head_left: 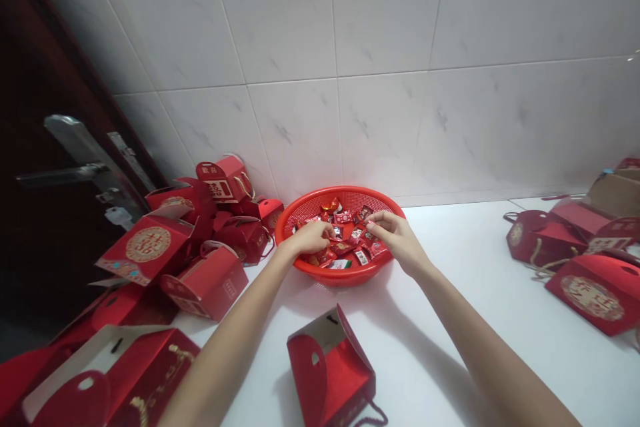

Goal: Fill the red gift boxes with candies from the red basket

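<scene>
A red plastic mesh basket (pixel 345 275) stands against the tiled wall, with many small wrapped candies (pixel 343 247) in its bowl. Inside its left part, my left hand (pixel 314 237) reaches down with curled fingers; its fingertips are among the candies, and what they grip is hard to make out. My right hand (pixel 397 235) is over the basket's right side, thumb and forefinger pinched on what looks like a small candy in a pinkish wrapper. Between my forearms, an open red gift box (pixel 333 373) with a dark cord handle sits on the white table.
Red gift boxes, several of them open, crowd the left side, such as one with a gold emblem (pixel 150 243) and an open one (pixel 120 373) in front. More red boxes (pixel 595 290) lie at the right. A dark door with a metal handle (pixel 65 177) is at far left.
</scene>
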Demonstrator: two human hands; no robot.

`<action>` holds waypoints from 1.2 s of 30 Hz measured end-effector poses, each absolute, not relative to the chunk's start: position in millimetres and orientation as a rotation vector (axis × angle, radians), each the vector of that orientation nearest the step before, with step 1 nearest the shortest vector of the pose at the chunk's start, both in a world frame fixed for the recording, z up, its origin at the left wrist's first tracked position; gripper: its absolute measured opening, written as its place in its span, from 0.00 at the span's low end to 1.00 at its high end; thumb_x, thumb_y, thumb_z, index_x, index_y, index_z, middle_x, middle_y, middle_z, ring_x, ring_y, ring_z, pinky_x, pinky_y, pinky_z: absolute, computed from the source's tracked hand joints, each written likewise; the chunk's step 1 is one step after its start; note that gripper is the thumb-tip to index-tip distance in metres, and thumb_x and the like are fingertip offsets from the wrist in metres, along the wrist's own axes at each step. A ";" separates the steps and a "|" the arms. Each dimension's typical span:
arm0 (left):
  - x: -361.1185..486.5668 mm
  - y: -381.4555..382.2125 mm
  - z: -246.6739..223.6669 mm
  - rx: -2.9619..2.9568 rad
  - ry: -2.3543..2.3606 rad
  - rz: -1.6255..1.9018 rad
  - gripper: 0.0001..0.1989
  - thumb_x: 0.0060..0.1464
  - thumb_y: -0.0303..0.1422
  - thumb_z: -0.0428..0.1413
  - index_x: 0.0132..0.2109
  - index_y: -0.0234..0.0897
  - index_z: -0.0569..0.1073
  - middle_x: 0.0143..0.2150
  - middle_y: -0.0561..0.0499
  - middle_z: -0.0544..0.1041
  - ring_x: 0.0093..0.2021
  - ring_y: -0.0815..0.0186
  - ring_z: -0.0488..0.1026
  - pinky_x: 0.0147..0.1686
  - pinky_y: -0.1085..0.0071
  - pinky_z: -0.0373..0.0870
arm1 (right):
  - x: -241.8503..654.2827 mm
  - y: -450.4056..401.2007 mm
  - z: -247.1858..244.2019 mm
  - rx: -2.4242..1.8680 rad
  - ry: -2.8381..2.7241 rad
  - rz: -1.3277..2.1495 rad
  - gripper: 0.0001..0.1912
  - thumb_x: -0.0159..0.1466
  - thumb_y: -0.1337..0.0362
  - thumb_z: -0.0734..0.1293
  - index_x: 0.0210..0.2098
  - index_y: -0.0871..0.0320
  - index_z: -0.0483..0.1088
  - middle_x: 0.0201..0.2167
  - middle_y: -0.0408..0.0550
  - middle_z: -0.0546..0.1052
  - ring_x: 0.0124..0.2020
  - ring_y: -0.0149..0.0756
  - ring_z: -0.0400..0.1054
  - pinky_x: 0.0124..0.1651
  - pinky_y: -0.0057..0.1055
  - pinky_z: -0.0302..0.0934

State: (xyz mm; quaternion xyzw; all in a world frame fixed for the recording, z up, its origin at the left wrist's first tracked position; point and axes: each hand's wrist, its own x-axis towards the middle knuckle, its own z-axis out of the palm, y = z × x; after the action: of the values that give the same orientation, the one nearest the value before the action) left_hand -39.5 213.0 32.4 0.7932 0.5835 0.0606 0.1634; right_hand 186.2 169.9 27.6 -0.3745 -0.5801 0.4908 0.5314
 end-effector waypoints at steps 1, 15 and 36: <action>-39.1 216.0 33.3 2.281 1.654 0.119 0.14 0.48 0.24 0.55 0.41 0.38 0.79 0.38 0.51 0.81 0.38 0.63 0.77 0.36 0.75 0.67 | 185.8 170.4 27.2 -0.895 -1.381 1.165 0.15 0.52 0.52 0.73 0.32 0.56 0.71 0.28 0.44 0.77 0.32 0.37 0.71 0.39 0.35 0.66; -12.5 240.0 33.0 2.210 1.600 -0.097 0.10 0.35 0.37 0.67 0.20 0.41 0.74 0.18 0.54 0.73 0.22 0.63 0.68 0.26 0.70 0.60 | 183.0 170.9 25.6 -0.889 -1.393 1.118 0.18 0.52 0.49 0.73 0.31 0.56 0.71 0.28 0.45 0.76 0.33 0.37 0.70 0.38 0.35 0.64; -30.5 243.4 32.3 2.288 1.693 0.489 0.10 0.57 0.32 0.52 0.27 0.39 0.70 0.30 0.50 0.78 0.34 0.61 0.74 0.32 0.71 0.59 | 176.6 171.3 22.7 -0.896 -1.303 1.046 0.16 0.54 0.50 0.73 0.31 0.56 0.72 0.31 0.48 0.77 0.35 0.42 0.72 0.42 0.39 0.68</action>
State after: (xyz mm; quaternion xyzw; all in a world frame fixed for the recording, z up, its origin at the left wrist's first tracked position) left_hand -30.5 243.4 32.3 0.7860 0.5814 0.1678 0.1265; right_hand 176.6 171.3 22.7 -0.3838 -0.5582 0.4483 0.5833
